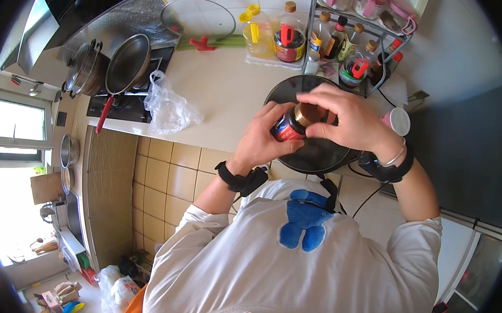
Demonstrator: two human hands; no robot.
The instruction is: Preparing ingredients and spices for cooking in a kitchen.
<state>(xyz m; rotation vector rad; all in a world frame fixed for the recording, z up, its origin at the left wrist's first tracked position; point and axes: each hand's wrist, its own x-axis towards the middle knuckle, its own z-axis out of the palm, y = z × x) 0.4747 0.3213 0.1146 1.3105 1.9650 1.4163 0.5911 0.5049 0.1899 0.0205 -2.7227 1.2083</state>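
A dark jar (288,128) with a red and blue label and a brown-gold lid (307,114) is between my hands, tilted, over a round black pan or cooker (321,155). My left hand (263,135) is wrapped around the jar's body. My right hand (343,119) is at the lid, thumb and fingers around its side and top. Whether the lid is loose from the jar cannot be told. Part of the lid's far side is hidden by my right fingers.
Oil and sauce bottles (289,39) and a metal spice rack (361,18) line the wall. A clear plastic bag (169,107) lies near the hob, which holds a frying pan (128,65) and a pot (84,68). A white-lidded container (399,121) stands at the right.
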